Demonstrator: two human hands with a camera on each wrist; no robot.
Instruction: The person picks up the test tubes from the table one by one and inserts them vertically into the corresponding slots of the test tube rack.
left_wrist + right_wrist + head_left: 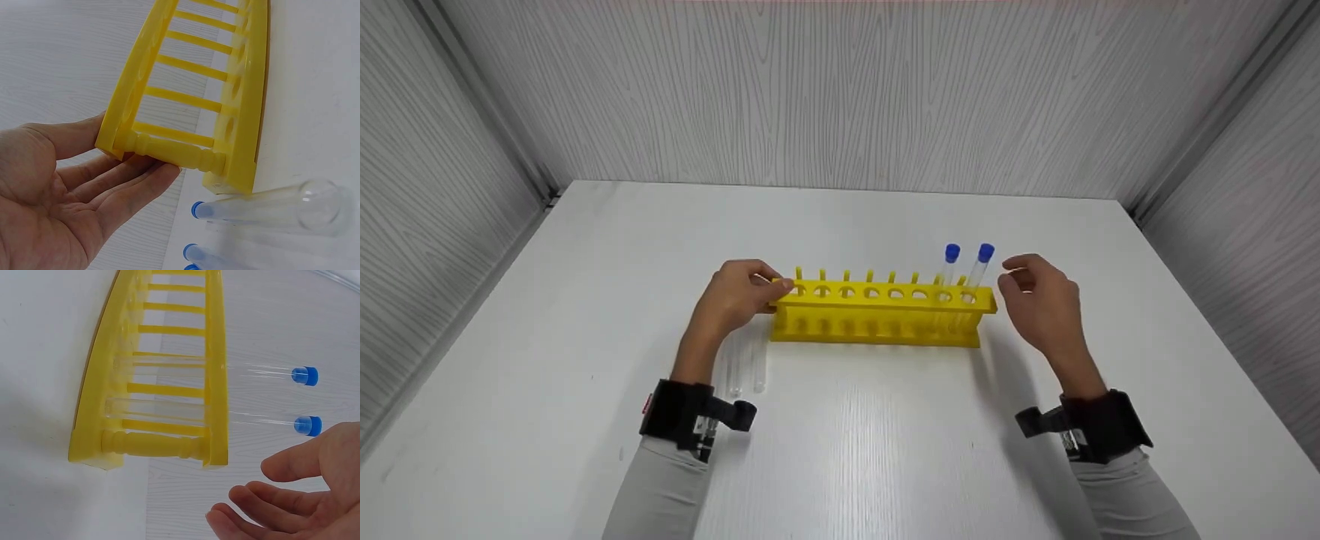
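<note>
A yellow test tube rack [885, 336] stands on the white table. My left hand [739, 292] grips its left end, the thumb over the top rail and the fingers by the end post, as the left wrist view [73, 185] shows. Two clear test tubes with blue caps, one at the end [979, 270] and one beside it [949, 268], stand in the two rightmost holes, leaning slightly. Just right of them hovers my right hand [1042, 304], fingers loosely bent and holding nothing; in the right wrist view [304, 495] it is apart from the caps.
More capped test tubes [270, 208] lie on the table beside the rack's left end, partly under my left forearm in the head view. Wood-grained panels [840, 97] wall in the table [870, 442] at the back and both sides.
</note>
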